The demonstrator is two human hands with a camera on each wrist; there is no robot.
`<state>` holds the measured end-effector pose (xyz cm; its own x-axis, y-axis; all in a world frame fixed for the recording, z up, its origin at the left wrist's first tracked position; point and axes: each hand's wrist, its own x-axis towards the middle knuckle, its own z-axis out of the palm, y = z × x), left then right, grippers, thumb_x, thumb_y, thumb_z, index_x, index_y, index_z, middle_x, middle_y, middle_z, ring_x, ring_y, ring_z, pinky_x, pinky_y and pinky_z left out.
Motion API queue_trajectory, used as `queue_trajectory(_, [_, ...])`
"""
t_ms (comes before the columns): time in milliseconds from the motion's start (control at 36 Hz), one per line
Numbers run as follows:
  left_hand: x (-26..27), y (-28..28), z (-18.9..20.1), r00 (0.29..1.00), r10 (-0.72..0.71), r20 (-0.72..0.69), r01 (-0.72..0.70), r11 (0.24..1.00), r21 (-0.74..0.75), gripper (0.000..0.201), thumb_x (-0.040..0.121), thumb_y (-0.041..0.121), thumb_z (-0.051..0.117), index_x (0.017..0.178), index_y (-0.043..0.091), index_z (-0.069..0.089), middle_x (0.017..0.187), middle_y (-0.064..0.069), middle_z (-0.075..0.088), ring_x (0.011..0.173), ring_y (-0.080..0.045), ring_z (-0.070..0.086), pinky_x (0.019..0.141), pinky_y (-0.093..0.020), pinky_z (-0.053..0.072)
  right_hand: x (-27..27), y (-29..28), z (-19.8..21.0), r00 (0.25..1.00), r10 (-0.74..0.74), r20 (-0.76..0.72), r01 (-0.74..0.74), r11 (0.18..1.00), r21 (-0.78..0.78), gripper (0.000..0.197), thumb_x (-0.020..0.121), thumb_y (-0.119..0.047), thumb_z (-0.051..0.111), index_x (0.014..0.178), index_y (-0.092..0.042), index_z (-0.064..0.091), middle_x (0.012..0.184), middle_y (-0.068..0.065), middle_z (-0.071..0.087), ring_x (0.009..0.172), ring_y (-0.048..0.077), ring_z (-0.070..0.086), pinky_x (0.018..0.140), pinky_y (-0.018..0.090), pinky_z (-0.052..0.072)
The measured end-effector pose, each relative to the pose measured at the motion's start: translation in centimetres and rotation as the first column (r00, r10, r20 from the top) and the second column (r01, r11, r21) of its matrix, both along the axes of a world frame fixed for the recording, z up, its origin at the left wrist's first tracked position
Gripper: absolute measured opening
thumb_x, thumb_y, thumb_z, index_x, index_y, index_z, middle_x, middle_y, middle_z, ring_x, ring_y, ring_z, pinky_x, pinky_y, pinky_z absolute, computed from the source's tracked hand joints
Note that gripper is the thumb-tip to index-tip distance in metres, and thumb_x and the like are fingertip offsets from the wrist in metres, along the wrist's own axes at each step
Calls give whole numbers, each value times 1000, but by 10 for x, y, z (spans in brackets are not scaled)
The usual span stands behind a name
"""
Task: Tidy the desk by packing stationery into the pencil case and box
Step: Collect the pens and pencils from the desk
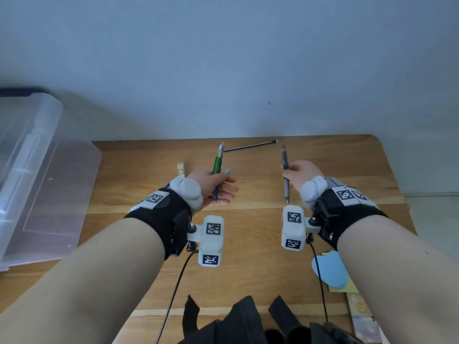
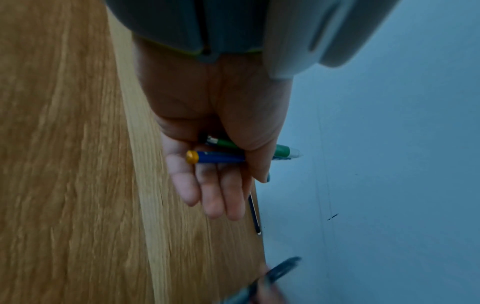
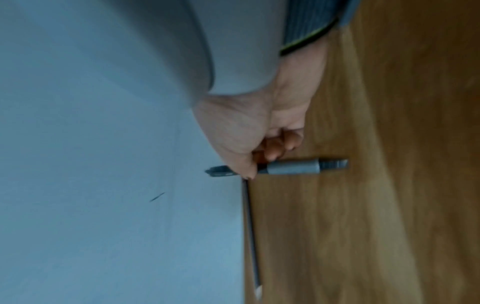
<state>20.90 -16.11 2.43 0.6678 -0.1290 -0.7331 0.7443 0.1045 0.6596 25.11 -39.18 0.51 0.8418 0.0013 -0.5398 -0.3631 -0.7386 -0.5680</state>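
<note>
My left hand point(image 1: 218, 184) holds two pens above the wooden desk point(image 1: 248, 244): a green pen point(image 1: 217, 162) and a blue pen with a yellow end point(image 2: 218, 159), pinned by the thumb against the fingers point(image 2: 221, 193). My right hand point(image 1: 298, 175) grips a dark grey pen point(image 1: 285, 170) upright; the right wrist view shows its grey grip point(image 3: 293, 167). A dark striped pencil point(image 1: 250, 146) lies along the desk's far edge. A black pencil case point(image 1: 246, 324) sits at the near edge.
A clear plastic box point(image 1: 24, 170) stands at the left, its lid point(image 1: 62, 194) leaning beside it. A small 2B lead case point(image 1: 180, 169) lies near my left hand. Blue and yellow sticky notes point(image 1: 330, 269) rest at the right, under my right forearm.
</note>
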Motion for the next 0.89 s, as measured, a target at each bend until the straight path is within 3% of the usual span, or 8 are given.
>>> queue_trajectory(111, [-7,-8,1,998,-68,-16,68,997,22,27,98,27,50,95,3,63,77,-12,72,68,-23,69,68,-35,58,-4,17,19,986,-140,95,111,958,265,3,85,-10,61,85,-9,64,82,8,71,76,28,67,78,39,55])
queue_trajectory(250, [-10,-15,-2,1000,-29,-10,28,999,-46,29,99,27,47,94,4,64,82,-10,74,69,-19,71,71,-35,58,-15,42,31,955,-150,255,46,927,371,19,79,-18,69,74,-32,59,85,1,69,84,21,70,78,37,57])
queue_trajectory(333, [-14,-22,-2,998,27,-53,-33,992,-124,33,101,27,41,94,4,63,80,-7,74,67,-18,72,64,-31,58,-23,52,36,936,29,350,-116,966,232,16,87,-21,61,82,-34,54,81,-8,66,79,14,67,73,28,52])
queue_trajectory(389, [-15,-25,-3,994,64,-88,-78,982,-170,35,102,29,37,96,5,61,81,-6,74,67,-17,71,63,-30,57,-27,56,42,914,185,361,-226,971,74,10,89,-26,57,92,-35,58,91,-11,65,89,14,64,76,24,47])
queue_trajectory(472, [-15,-27,-1,986,119,-118,-141,970,-199,38,103,33,34,98,6,61,83,-6,72,70,-18,70,60,-28,58,-32,62,44,882,379,280,-368,925,-95,30,92,-20,51,118,-31,60,117,-8,63,106,15,59,87,24,44])
queue_trajectory(583, [-13,-23,0,974,188,-129,-208,963,-171,37,102,35,37,92,8,60,87,-8,65,74,-19,64,62,-31,58,-37,71,41,826,509,240,-489,861,-143,45,87,-17,48,129,-32,54,126,-6,58,117,16,53,93,27,43])
queue_trajectory(722, [-10,-16,0,962,224,-155,-245,960,-137,38,100,33,42,81,7,63,62,-6,70,65,-18,65,66,-31,50,-42,71,39,754,614,232,-593,789,-160,59,84,-24,54,141,-30,41,144,-9,43,135,14,33,112,30,29])
queue_trajectory(889, [-8,-19,-12,956,255,-146,-269,959,-89,29,100,27,47,89,4,62,59,-12,67,48,-19,66,46,-31,57,-44,61,44,632,760,155,-729,650,-213,50,90,-24,52,138,-37,44,149,-20,34,135,15,31,112,29,26])
